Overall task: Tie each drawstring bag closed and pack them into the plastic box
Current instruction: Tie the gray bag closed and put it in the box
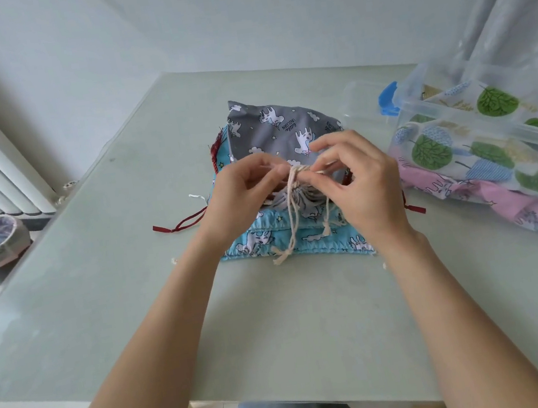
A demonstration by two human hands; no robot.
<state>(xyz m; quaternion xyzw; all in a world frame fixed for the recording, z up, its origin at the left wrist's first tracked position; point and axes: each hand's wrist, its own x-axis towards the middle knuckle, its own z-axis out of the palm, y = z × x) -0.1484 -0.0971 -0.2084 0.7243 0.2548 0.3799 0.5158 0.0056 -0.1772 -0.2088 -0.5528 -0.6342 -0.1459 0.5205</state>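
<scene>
Pale green glass-topped table (101,296); at its centre, grey unicorn-print drawstring bag (284,125) atop blue printed bags (265,239). Left hand (242,193) and right hand (360,177) both pinching cream cotton cord (294,196) at the gathered neck. Clear plastic box (478,126) right, holding leaf-print bags (432,146).

Grey unicorn bag (279,126) cinched atop blue bags (265,239), plastic box (476,112) right

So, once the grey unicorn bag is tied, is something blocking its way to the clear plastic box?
Nothing visible does. The grey unicorn-print drawstring bag is in both hands, and the clear plastic box lies open at the right across bare table.
</scene>
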